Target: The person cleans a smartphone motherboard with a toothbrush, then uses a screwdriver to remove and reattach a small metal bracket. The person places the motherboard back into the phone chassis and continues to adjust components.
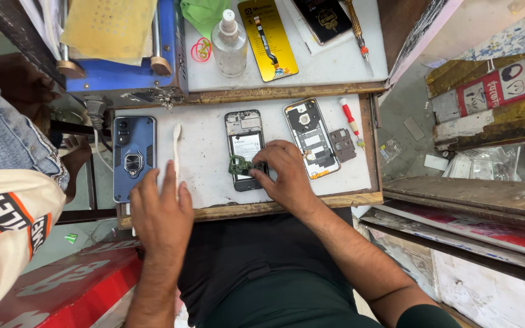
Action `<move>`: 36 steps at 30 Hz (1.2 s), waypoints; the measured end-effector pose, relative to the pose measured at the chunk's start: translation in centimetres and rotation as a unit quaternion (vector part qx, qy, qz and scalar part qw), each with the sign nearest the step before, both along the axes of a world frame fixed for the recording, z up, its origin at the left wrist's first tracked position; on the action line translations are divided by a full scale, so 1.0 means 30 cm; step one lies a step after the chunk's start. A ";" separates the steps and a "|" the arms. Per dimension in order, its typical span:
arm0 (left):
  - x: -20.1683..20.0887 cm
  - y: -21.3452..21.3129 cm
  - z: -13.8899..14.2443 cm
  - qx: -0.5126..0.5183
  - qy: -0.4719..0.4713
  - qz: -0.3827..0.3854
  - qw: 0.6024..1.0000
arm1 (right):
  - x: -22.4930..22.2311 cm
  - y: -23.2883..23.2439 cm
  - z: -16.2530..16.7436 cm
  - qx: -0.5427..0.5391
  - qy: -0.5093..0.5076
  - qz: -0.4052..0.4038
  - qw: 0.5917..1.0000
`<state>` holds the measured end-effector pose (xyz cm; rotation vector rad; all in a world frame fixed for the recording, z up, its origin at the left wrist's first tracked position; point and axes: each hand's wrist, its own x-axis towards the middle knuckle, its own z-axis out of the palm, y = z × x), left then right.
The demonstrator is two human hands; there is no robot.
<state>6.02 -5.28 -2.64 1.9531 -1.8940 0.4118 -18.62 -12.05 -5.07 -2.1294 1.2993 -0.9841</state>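
- Your left hand (160, 209) lies flat at the near edge of the white tray (208, 182), fingers spread and holding nothing, fingertips against the white spudger (176, 152). A careless shift there could knock the spudger into the blue cased phone (133, 157) just beside it.
- Your right hand (284, 176) has its fingertips pinched on the green circuit board (240, 166), which sits over the lower half of the opened phone (245, 146). The board looks thin; judged risk: flexing or prying at an angle could crack it or tear a ribbon.
- Farther right, the removed back frame (312, 136), the small dark cover (342, 144) and the red screwdriver (352, 121) lie near your knuckles; a quick pull-back could scatter them.
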 end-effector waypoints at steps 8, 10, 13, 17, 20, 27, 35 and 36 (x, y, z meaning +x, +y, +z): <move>-0.161 -0.092 -0.080 0.069 0.304 -0.211 0.926 | -0.019 0.018 -0.042 -0.027 -0.092 0.080 0.992; -0.165 -0.107 -0.114 0.067 0.349 -0.219 0.909 | -0.029 0.023 -0.043 -0.022 -0.126 0.064 0.990; -0.148 -0.104 -0.155 0.068 0.459 -0.153 0.872 | -0.044 0.028 -0.048 0.015 -0.215 0.025 0.976; -0.127 -0.105 -0.188 0.075 0.584 -0.088 0.803 | -0.063 0.018 -0.071 0.063 -0.318 -0.019 0.946; -0.125 -0.109 -0.193 0.061 0.602 -0.097 0.790 | -0.066 0.021 -0.086 0.086 -0.309 0.005 0.947; -0.126 -0.105 -0.172 0.098 0.628 -0.065 0.770 | -0.039 0.037 -0.048 0.032 -0.145 -0.024 0.989; -0.119 -0.094 -0.154 0.114 0.599 -0.148 0.778 | -0.030 0.058 -0.034 0.139 -0.170 -0.013 0.975; -0.119 -0.094 -0.152 0.116 0.599 -0.148 0.778 | -0.031 0.056 -0.035 0.131 -0.161 -0.034 0.978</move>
